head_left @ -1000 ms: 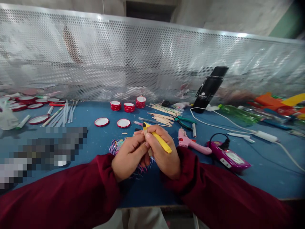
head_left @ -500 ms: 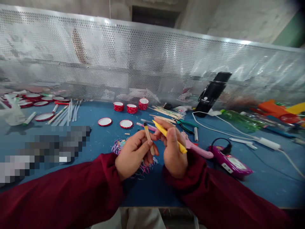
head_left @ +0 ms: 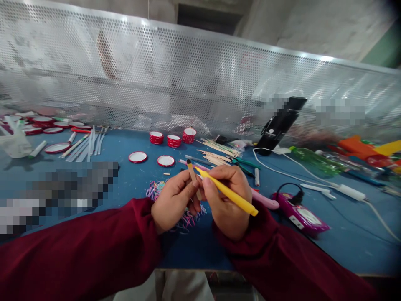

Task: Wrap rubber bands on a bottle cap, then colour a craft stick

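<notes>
Between the thumb and fingers of my left hand stands a flat wooden craft stick, tilted, with a black tip and a yellow band below it. My right hand holds a yellow marker like a pen. Its tip points left and lies close to the stick's upper part; whether they touch I cannot tell. Under my hands lies a tangle of pastel rubber bands or loops, partly hidden. A pink glue gun is partly covered by my right hand.
Beyond my hands lie two red-rimmed white lids and three red tins or stacks of lids. Loose wooden sticks and green-handled pliers lie behind. Glue sticks are at left; a purple power strip and black bottle at right.
The yellow marker has turned in my right hand into a writing grip, its tip now nearer the craft stick. My left hand keeps hold of the stick almost in place.
</notes>
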`<move>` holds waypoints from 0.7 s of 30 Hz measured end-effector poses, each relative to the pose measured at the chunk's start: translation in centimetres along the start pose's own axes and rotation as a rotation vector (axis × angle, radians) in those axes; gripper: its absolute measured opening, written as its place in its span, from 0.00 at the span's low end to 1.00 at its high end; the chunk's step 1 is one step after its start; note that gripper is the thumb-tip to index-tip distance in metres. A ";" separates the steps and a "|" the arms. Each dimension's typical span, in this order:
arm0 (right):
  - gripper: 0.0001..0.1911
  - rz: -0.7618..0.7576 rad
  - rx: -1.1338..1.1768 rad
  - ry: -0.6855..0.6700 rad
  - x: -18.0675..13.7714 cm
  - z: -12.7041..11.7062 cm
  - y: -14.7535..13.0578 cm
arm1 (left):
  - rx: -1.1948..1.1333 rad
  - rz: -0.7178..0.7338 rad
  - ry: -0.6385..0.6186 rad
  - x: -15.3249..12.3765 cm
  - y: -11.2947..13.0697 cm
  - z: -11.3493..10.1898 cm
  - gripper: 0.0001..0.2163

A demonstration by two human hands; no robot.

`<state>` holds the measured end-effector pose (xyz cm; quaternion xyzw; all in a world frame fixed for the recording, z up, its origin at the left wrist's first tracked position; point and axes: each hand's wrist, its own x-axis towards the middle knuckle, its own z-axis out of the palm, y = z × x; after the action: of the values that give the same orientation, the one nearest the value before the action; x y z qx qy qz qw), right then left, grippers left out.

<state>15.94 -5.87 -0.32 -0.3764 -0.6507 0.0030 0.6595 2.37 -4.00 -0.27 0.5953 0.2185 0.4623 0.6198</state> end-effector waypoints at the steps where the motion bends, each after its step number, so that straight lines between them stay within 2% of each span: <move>1: 0.06 -0.005 0.013 -0.005 0.0 0.0 0.0 | 0.001 -0.004 0.000 0.0 0.0 0.0 0.16; 10: 0.07 -0.069 0.006 -0.013 0.4 0.2 0.0 | 0.085 -0.007 -0.014 -0.1 0.1 0.0 0.17; 21: 0.06 -0.059 0.002 -0.069 0.3 0.1 0.0 | 0.109 0.008 -0.010 -0.1 -0.2 0.0 0.15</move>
<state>15.85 -5.65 -0.06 -0.3561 -0.6838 -0.0031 0.6369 2.41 -4.07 -0.51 0.6312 0.2378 0.4491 0.5859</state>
